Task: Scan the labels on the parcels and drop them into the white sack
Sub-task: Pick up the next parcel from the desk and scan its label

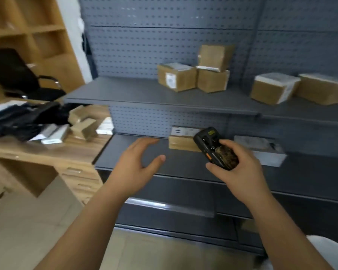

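Head view shows the right hand (236, 162) wrapped around a black scanner (215, 149), its window tipped toward a brown parcel (180, 143) on the lower grey shelf (137, 168), probably so the label can be read. Nearby, the left hand (139, 162) hovers wide and empty, thumb apart from the fingers, seemingly shaped to take that parcel. More parcels (176, 76) wait on the upper shelf (125, 94). A white edge at the lower right may be the sack (328, 248), though I cannot tell.
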